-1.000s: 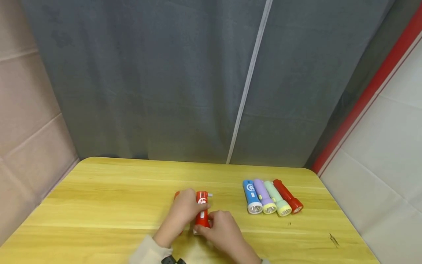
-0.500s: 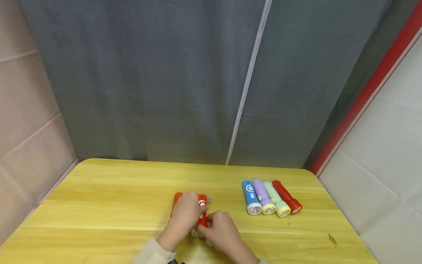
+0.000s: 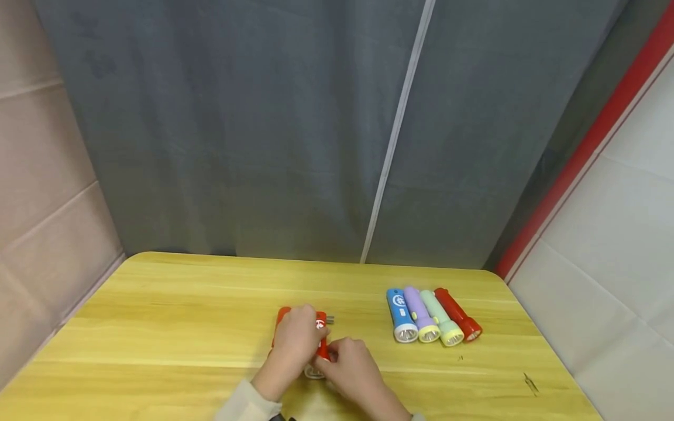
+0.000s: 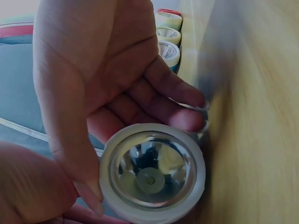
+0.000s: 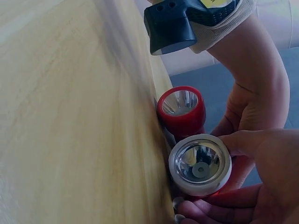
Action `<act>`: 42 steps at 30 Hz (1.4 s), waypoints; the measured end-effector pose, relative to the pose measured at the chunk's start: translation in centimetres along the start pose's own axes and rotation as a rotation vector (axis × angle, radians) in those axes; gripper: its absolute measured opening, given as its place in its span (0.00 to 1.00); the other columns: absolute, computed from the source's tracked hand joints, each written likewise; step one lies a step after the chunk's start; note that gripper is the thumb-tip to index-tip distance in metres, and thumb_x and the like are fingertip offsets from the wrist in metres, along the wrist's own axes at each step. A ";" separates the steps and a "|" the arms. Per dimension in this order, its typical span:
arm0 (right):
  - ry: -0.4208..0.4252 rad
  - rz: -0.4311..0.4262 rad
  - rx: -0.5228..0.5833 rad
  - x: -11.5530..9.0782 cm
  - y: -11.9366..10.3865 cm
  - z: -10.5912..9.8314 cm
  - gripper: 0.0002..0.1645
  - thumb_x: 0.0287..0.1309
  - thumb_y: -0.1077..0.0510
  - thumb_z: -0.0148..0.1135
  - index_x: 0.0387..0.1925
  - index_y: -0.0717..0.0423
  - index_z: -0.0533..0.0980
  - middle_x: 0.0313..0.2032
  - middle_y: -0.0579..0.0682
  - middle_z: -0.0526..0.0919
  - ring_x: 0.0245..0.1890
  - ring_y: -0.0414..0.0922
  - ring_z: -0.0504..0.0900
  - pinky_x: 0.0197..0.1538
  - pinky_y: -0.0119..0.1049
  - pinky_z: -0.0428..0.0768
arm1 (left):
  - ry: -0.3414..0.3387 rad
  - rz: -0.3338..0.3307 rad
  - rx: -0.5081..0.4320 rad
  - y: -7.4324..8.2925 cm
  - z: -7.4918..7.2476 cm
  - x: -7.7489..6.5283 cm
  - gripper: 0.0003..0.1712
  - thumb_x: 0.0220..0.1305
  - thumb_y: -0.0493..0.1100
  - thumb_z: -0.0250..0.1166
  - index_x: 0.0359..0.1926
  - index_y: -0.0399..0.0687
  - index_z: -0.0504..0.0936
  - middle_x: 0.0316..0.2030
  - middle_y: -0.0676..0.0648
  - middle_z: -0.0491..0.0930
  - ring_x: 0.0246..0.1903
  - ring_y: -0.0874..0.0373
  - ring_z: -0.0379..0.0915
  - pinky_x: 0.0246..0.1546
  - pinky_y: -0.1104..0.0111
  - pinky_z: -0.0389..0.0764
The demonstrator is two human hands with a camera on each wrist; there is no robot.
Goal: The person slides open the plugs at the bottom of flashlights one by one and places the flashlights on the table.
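Note:
A red flashlight with a white-rimmed lens [image 5: 200, 165] lies between both hands, its lens toward me and close to the table. My left hand [image 3: 296, 338] grips its body from above, thumb along the printed side. At the lens end my right hand [image 3: 355, 369] holds it by the head, thumb on the rim and the other fingers curled at the far side. Small silver prongs [image 3: 330, 320] stick out near its tail. An all-red flashlight [image 5: 182, 112] lies right beside it on the left, mostly hidden under my left hand in the head view.
To the right on the wooden table [image 3: 184, 310] lies a row of flashlights: blue [image 3: 401, 316], purple [image 3: 418, 310], mint green [image 3: 442, 316] and red [image 3: 458, 314]. A grey curtain [image 3: 237, 128] hangs behind the table, and a pale wall [image 3: 621, 204] stands at the right.
The white-rimmed flashlight has shifted slightly left and nearer to me, closer to the all-red one, and its lens has come into view. Both hands have kept hold of it.

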State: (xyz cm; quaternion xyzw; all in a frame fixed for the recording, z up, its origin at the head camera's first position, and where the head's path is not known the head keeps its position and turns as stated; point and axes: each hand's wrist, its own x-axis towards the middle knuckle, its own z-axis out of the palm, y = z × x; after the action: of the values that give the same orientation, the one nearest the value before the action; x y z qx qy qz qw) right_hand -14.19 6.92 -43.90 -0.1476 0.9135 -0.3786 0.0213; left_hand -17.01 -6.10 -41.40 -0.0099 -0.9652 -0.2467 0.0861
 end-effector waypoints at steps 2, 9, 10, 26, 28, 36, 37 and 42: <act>-0.003 -0.001 -0.003 0.1 0.0 0.1 0.21 0.54 0.44 0.68 0.13 0.47 0.74 0.09 0.34 0.65 0.11 0.32 0.63 0.16 0.26 0.59 | 0.011 0.000 0.011 0.0 -0.1 0.0 0.19 0.50 0.45 0.79 0.19 0.45 0.76 0.18 0.47 0.78 0.20 0.53 0.76 0.19 0.62 0.77; -0.001 0.010 -0.025 -0.1 -0.4 0.3 0.21 0.55 0.45 0.67 0.13 0.47 0.73 0.11 0.36 0.63 0.12 0.34 0.61 0.17 0.28 0.56 | 0.018 -0.013 0.014 -0.2 0.0 0.1 0.17 0.50 0.44 0.79 0.20 0.44 0.77 0.19 0.46 0.79 0.21 0.51 0.78 0.20 0.61 0.78; 0.000 0.009 -0.028 -0.1 -0.4 0.4 0.21 0.55 0.45 0.67 0.13 0.47 0.72 0.11 0.36 0.63 0.12 0.34 0.60 0.17 0.28 0.56 | 0.021 -0.012 0.018 -0.2 0.0 0.1 0.17 0.50 0.44 0.79 0.21 0.44 0.78 0.19 0.46 0.79 0.21 0.51 0.78 0.20 0.61 0.78; 0.007 0.028 -0.147 -0.5 -0.5 -2.1 0.39 0.61 0.29 0.61 0.44 0.63 0.85 0.24 0.41 0.85 0.28 0.37 0.80 0.34 0.38 0.83 | 0.011 -0.050 0.039 0.1 -0.1 0.1 0.16 0.51 0.45 0.79 0.27 0.39 0.82 0.25 0.41 0.84 0.24 0.49 0.82 0.18 0.60 0.79; 0.002 0.029 -0.154 -0.5 -0.4 -2.7 0.40 0.60 0.29 0.61 0.45 0.63 0.85 0.27 0.43 0.87 0.29 0.37 0.81 0.34 0.38 0.82 | 0.008 -0.046 0.039 0.1 -0.1 0.1 0.16 0.51 0.45 0.79 0.27 0.39 0.83 0.24 0.42 0.84 0.23 0.50 0.81 0.17 0.61 0.79; -0.010 0.059 -0.161 -0.2 0.2 -5.2 0.36 0.63 0.33 0.62 0.49 0.63 0.84 0.30 0.47 0.88 0.28 0.36 0.80 0.30 0.35 0.80 | 0.030 -0.025 0.049 0.4 -0.9 -0.2 0.12 0.55 0.41 0.73 0.22 0.41 0.80 0.20 0.44 0.80 0.20 0.53 0.74 0.16 0.64 0.73; -0.001 0.063 -0.164 -0.1 0.3 -5.5 0.35 0.63 0.34 0.63 0.49 0.63 0.84 0.31 0.47 0.88 0.28 0.37 0.81 0.30 0.35 0.81 | 0.035 -0.018 0.054 0.4 -1.1 -0.3 0.13 0.56 0.41 0.73 0.21 0.42 0.80 0.19 0.44 0.79 0.19 0.53 0.74 0.17 0.64 0.73; 0.080 0.074 -0.189 0.1 1.0 -6.8 0.31 0.62 0.37 0.65 0.46 0.61 0.85 0.31 0.48 0.89 0.28 0.37 0.83 0.31 0.35 0.82 | 0.043 0.009 0.064 0.8 -1.9 -0.3 0.21 0.58 0.48 0.74 0.15 0.47 0.76 0.15 0.49 0.73 0.17 0.56 0.69 0.15 0.66 0.68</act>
State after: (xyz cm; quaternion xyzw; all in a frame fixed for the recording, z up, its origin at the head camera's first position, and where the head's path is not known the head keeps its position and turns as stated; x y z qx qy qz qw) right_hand -15.53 12.22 -39.79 -0.0999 0.9501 -0.2952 -0.0150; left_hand -16.37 -6.35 -39.40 -0.0063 -0.9705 -0.2154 0.1080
